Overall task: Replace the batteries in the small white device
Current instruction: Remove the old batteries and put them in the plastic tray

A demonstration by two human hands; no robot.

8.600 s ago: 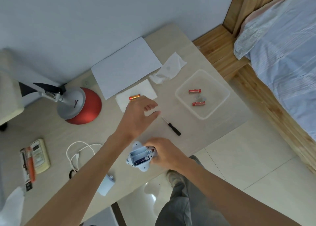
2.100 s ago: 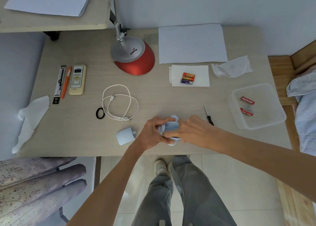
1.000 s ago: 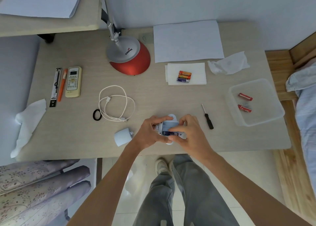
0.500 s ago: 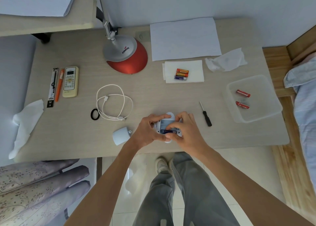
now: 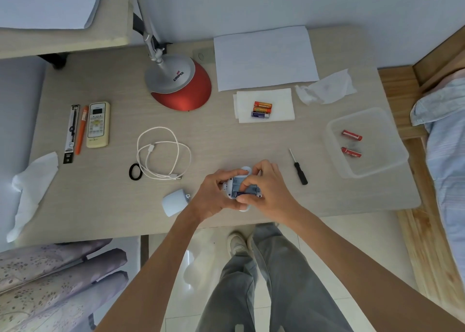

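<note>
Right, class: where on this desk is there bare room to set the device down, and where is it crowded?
Bare desk lies between lamp, cable and napkin, and front left between remote, cable and cover. Narrower: between screwdriver and tub. Crowded: front edge, where left hand and right hand hold the device.
</note>
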